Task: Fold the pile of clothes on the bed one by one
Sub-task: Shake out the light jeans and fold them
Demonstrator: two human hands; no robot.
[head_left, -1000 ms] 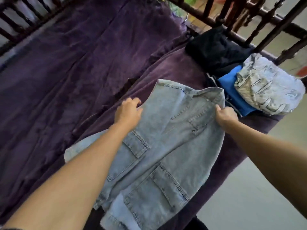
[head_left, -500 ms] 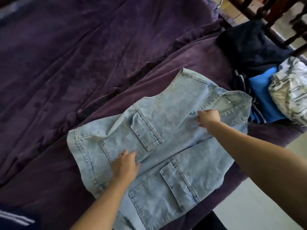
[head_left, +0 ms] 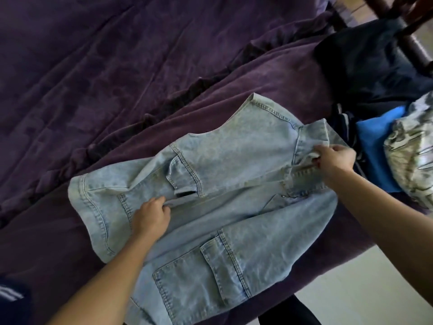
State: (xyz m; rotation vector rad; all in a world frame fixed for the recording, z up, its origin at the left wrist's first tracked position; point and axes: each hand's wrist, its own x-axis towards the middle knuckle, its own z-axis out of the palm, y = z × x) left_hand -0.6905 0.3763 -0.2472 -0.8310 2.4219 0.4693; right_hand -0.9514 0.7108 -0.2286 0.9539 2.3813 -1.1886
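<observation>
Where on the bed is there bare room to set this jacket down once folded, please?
The widest bare stretch is the purple bedspread beyond the denim jacket, past the bunched ridge. A smaller patch borders the jacket's hem. The right end is crowded: black garment, blue garment and patterned garment piled.

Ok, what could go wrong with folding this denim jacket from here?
The denim jacket lies close to the edge of the bed, so a tug might slide it toward the floor. The pocket near the left hand is bunched and could crease into the fold. The right hand at the collar is beside the pile and could drag it.
</observation>
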